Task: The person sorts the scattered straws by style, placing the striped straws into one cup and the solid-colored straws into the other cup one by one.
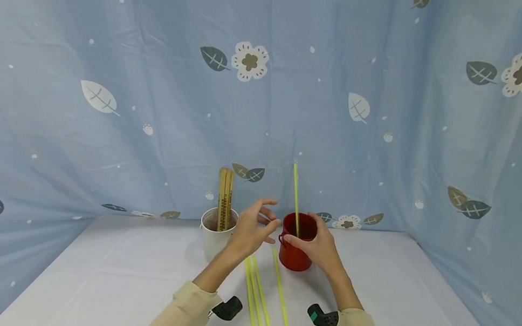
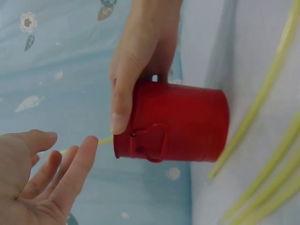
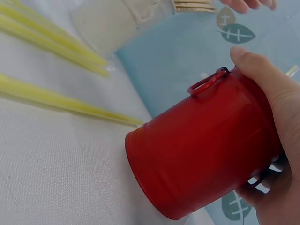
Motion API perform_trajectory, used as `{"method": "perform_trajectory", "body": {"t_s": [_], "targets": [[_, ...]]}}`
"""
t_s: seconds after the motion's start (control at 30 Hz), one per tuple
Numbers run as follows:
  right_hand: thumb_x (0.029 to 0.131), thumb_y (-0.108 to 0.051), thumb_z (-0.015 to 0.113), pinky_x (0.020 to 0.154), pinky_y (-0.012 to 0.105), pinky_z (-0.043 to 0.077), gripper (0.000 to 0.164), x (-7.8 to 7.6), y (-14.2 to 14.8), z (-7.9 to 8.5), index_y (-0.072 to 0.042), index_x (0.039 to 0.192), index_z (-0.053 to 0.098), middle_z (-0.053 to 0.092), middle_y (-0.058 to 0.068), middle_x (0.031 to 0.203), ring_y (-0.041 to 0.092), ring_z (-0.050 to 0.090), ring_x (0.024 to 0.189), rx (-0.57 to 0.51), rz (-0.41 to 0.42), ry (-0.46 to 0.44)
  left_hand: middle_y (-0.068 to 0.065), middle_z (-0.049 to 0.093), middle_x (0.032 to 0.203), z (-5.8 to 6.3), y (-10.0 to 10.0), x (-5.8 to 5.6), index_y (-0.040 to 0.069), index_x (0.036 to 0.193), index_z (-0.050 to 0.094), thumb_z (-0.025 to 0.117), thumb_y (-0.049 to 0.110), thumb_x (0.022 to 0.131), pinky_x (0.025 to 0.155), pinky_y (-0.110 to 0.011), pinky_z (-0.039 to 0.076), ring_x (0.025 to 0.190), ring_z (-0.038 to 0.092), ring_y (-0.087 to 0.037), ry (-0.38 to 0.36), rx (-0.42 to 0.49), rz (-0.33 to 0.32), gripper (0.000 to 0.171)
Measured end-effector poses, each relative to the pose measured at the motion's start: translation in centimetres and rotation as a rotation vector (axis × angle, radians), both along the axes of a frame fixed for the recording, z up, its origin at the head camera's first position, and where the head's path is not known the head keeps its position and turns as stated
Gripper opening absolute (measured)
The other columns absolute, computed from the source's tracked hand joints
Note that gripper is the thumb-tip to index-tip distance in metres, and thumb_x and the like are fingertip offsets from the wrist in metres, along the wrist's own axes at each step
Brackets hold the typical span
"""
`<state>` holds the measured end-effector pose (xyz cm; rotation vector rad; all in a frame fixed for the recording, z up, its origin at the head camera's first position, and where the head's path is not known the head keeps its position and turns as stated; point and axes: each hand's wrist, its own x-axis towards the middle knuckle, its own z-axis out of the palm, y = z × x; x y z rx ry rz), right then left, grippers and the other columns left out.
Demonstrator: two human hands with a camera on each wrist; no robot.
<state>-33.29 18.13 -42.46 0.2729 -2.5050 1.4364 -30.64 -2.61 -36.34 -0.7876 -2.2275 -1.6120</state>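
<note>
Head view: a red cup (image 1: 296, 258) is gripped by the right hand (image 1: 322, 249), a yellow stick (image 1: 296, 189) stood between thumb and fingers; the left hand (image 1: 249, 230) is held with loose fingers nearby. Left wrist view: the cup's handle (image 2: 164, 143) is seen under the right thumb. Right wrist view: more yellow sticks (image 3: 47, 99) are laid below that thumb.

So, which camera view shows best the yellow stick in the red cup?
The head view: the yellow stick shows from its top down into the red cup. Left wrist shows only short pieces near the left hand; right wrist, perhaps a bit beside the right hand.
</note>
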Motion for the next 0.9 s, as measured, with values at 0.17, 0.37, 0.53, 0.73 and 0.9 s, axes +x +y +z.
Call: {"method": "perform_trajectory", "body": {"t_s": [0.17, 0.37, 0.53, 0.73, 0.9], "targets": [[0.075, -0.054, 0.080, 0.100, 0.057, 0.048, 0.104, 0.0, -0.2, 0.0, -0.014, 0.154, 0.026, 0.046, 0.012, 0.146, 0.033, 0.047, 0.132, -0.002, -0.014, -0.018, -0.022, 0.061, 0.102, -1.1, -1.1, 1.2, 0.009, 0.134, 0.052, 0.069, 0.006, 0.091, 0.054, -0.032, 0.058, 0.086, 0.070, -0.038, -0.023, -0.003, -0.013, 0.047], [0.075, -0.054, 0.080, 0.098, 0.056, 0.049, 0.102, 0.0, -0.4, 0.1, -0.014, 0.153, 0.028, 0.047, 0.011, 0.145, 0.032, 0.048, 0.130, 0.000, -0.019, -0.016, -0.017, 0.061, 0.100, -2.6, -2.6, 2.4, 0.013, 0.133, 0.053, 0.072, 0.008, 0.089, 0.053, -0.028, 0.057, 0.082, 0.070, -0.026, -0.045, -0.111, 0.015, 0.048], [0.076, -0.054, 0.080, 0.097, 0.055, 0.050, 0.100, -0.2, -0.2, 0.1, -0.014, 0.152, 0.029, 0.048, 0.011, 0.144, 0.032, 0.048, 0.130, 0.007, -0.016, -0.003, -0.014, 0.061, 0.097, -3.6, -3.6, 3.0, 0.010, 0.132, 0.054, 0.075, 0.004, 0.085, 0.051, -0.022, 0.055, 0.079, 0.070, -0.024, -0.045, -0.179, 0.020, 0.052], [0.076, -0.051, 0.081, 0.095, 0.054, 0.051, 0.097, -0.2, -0.2, 0.0, -0.015, 0.151, 0.030, 0.048, 0.010, 0.143, 0.032, 0.049, 0.129, -0.001, -0.017, -0.001, -0.012, 0.060, 0.097, -4.5, -4.2, 3.4, 0.010, 0.131, 0.053, 0.078, 0.005, 0.082, 0.051, -0.019, 0.053, 0.078, 0.070, -0.020, -0.081, -0.281, 0.013, 0.055], [0.076, -0.052, 0.081, 0.095, 0.054, 0.052, 0.097, -0.2, -0.2, -0.2, -0.016, 0.151, 0.031, 0.048, 0.010, 0.142, 0.032, 0.049, 0.128, -0.005, -0.024, -0.002, -0.020, 0.062, 0.101, -4.7, -4.4, 3.6, 0.006, 0.134, 0.050, 0.078, 0.006, 0.082, 0.051, -0.018, 0.052, 0.076, 0.069, -0.019, -0.102, -0.367, 0.003, 0.059]]}}
